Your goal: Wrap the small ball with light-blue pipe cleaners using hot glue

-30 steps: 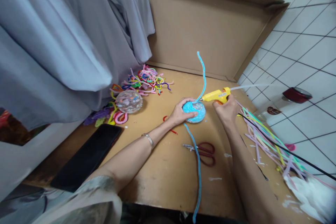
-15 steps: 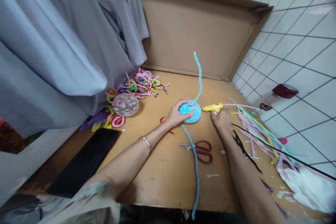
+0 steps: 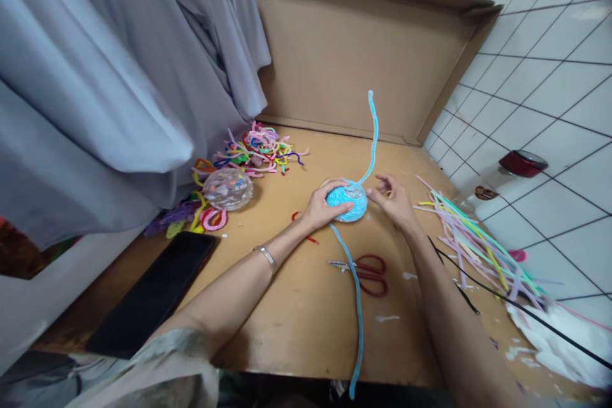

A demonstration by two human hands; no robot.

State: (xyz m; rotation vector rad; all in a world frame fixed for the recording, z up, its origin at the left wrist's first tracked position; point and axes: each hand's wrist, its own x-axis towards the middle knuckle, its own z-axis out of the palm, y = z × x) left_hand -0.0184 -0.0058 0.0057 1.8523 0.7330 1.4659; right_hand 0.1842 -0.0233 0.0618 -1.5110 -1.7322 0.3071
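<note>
My left hand [image 3: 319, 205] is wrapped around a ball wound with light blue pipe cleaner [image 3: 351, 209], thumb across its front. One blue pipe cleaner end [image 3: 374, 134] stands up from the ball's top. Another blue length [image 3: 358, 306] trails down over the table's front edge, crossing red-handled scissors [image 3: 373, 268]. Just right of the ball is my right hand [image 3: 394, 199], fingers loosely curled and apart, with nothing visible in them. The yellow glue gun is out of sight.
A speckled clear ball [image 3: 228, 189] sits beside a pile of coloured pipe cleaners [image 3: 262, 146]. A black phone [image 3: 157, 293] lies at left. Straight pipe cleaners [image 3: 463, 229], a black cable [image 3: 516, 303] and white tissue [image 3: 564, 344] are on the right. A red-lidded jar [image 3: 522, 164] stands by the tiles.
My right hand has let go of the yellow glue gun, which is no longer visible, and has moved up to beside the ball. The upright pipe cleaner end has shifted right.
</note>
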